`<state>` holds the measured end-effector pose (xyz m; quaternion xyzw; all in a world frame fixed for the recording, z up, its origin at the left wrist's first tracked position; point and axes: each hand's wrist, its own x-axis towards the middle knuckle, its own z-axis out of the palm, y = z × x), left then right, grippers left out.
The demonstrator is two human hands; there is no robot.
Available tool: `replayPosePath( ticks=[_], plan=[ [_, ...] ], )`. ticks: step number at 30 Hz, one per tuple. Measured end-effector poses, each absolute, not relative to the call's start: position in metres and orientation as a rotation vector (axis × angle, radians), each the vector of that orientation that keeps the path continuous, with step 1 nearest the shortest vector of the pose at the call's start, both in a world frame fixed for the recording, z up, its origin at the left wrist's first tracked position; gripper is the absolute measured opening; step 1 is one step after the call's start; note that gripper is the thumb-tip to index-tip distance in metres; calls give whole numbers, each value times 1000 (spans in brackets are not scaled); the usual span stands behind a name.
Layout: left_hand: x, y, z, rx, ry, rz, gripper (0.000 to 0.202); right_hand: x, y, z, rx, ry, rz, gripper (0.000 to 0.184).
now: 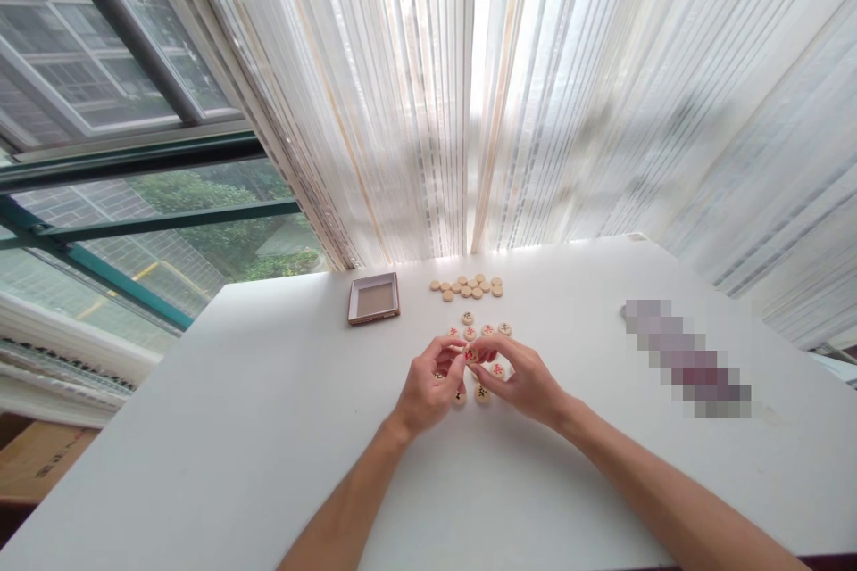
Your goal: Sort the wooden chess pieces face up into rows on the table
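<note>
Between the fingertips of both my hands is a round wooden Chinese chess piece (470, 355) with a red character facing up. My left hand (428, 385) pinches its left side, and my right hand (520, 375) grips it from the right. More pieces lie face up around the hands. A black-marked piece (467, 318) sits just beyond them, by a short row that includes a red-marked piece (487, 330). Nearer me, another black-marked piece (482, 393) lies below my fingers, with a red-marked piece (497, 370) beside my right thumb. My hands partly cover some pieces.
A cluster of several plain-side-up pieces (466, 292) lies toward the back of the white table (268, 428). Left of it stands a shallow open box (373, 319). A pixelated object (683, 361) lies at the right. Striped curtains (428, 107) hang behind the table.
</note>
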<state>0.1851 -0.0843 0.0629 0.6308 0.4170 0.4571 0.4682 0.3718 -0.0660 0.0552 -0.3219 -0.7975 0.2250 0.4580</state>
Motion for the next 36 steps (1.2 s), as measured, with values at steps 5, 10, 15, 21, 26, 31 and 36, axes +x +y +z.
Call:
replayPosePath(
  ticks=[5, 10, 15, 21, 26, 31, 36],
  plan=[
    [185, -86, 63, 1550, 1025, 1107, 29, 371, -65, 56, -783, -1958, 534, 18],
    [185, -87, 63, 1573, 1050, 1093, 31, 371, -67, 59, -791, -1968, 548, 19],
    [185, -87, 63, 1593, 1066, 1091, 30, 374, -68, 60, -790, -1994, 587, 21],
    [185, -87, 64, 1613, 1060, 1091, 32, 374, -67, 59, -802, -1984, 588, 21],
    [185, -87, 66, 1649, 1053, 1077, 31, 374, -68, 59, -793, -1980, 585, 20],
    [185, -87, 65, 1710, 1073, 1070, 30, 375, -67, 57, -808, -1976, 574, 14],
    [185, -87, 62, 1798, 1078, 1059, 29, 374, -66, 54, -842, -1948, 557, 9]
  ],
)
